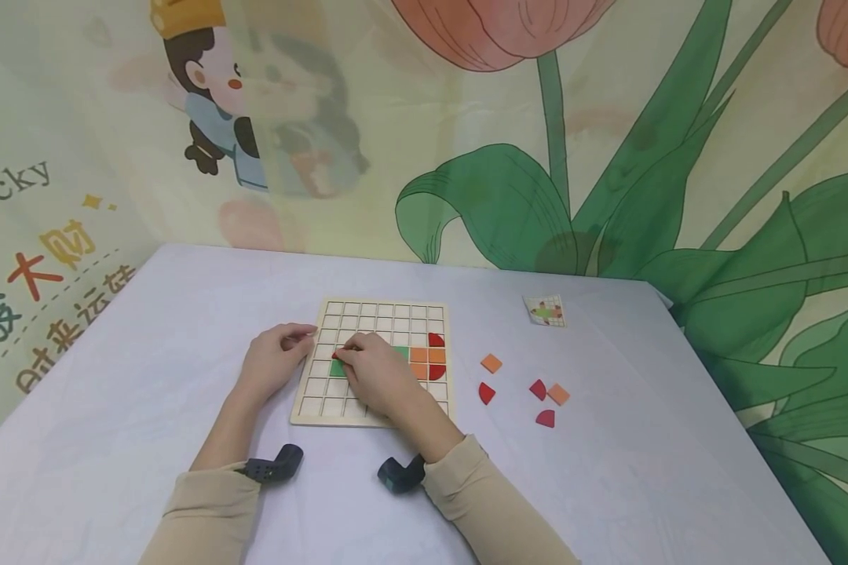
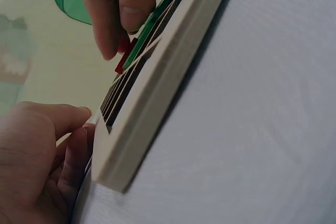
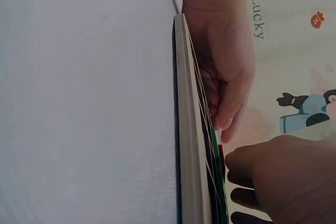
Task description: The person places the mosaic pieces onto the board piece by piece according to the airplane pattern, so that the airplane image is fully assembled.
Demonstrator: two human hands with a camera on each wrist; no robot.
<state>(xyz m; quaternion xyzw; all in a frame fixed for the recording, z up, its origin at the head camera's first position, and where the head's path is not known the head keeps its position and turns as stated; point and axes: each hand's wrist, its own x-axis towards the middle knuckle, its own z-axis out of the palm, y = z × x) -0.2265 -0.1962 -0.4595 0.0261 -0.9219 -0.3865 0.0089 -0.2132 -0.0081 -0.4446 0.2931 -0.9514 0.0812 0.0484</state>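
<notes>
A square wooden grid board [image 1: 367, 308] lies on the white table. My left hand [image 1: 272, 362] holds the board's left edge, thumb and index finger bent against it in the left wrist view. Over the board's middle, my right hand [image 1: 381, 380] pinches a small red piece [image 2: 126, 56] at the left end of the green pieces [image 1: 336, 368]. That red piece is mostly covered by fingers, and its lower edge touches the board. Orange squares [image 1: 419, 355] and red quarter circles [image 1: 436, 340] sit in cells at the right side; my right hand hides some of the middle cells.
Loose orange squares [image 1: 491, 362] and red quarter circles [image 1: 487, 393] lie on the table right of the board. Behind them is a small pattern card [image 1: 545, 311]. A printed cloth wall [image 1: 466, 220] rises behind the table.
</notes>
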